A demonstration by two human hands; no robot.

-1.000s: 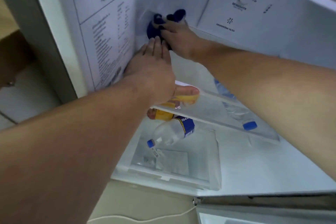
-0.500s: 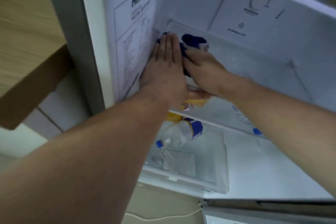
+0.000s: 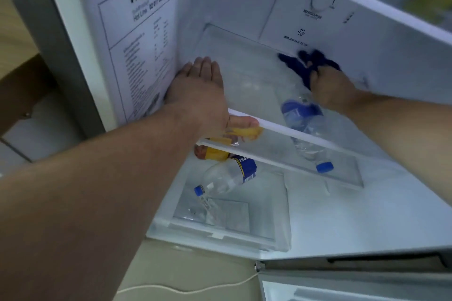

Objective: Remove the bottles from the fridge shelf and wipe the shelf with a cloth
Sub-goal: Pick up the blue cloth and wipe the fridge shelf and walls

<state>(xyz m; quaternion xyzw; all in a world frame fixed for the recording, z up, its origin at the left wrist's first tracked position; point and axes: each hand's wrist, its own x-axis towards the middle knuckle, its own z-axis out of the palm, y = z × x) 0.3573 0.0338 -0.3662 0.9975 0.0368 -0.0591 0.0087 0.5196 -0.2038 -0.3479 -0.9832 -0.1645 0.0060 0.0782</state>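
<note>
The glass shelf (image 3: 247, 73) sits at the centre of the fridge compartment, and no bottle stands on its upper surface. The left grip (image 3: 198, 95) rests flat on the shelf at its 9 o'clock side, against the fridge wall. Its fingers are straight and held together, pointing to 12 o'clock, and its thumb shows at the white front trim. This grip holds nothing. The right grip (image 3: 335, 88) is at the 2 o'clock corner of the shelf, just beside the rear wall, with its fingers curled round a dark blue cloth (image 3: 305, 66). The cloth is bunched and touches the glass, protruding from the grip toward 11 o'clock. A clear bottle with a blue label (image 3: 308, 127) is visible through the glass at 4 o'clock; it lies on its side on the level below, blue cap pointing to 5 o'clock. A Pepsi bottle (image 3: 227, 176) lies below the front trim at 6 o'clock, blue cap toward 7 o'clock. A yellow-labelled bottle (image 3: 216, 153) touches it at 11 o'clock, partly hidden by the trim. A Hisense data sticker (image 3: 144, 39) covers the wall at 10 o'clock. A control dial (image 3: 320, 0) is at 1 o'clock.
</note>
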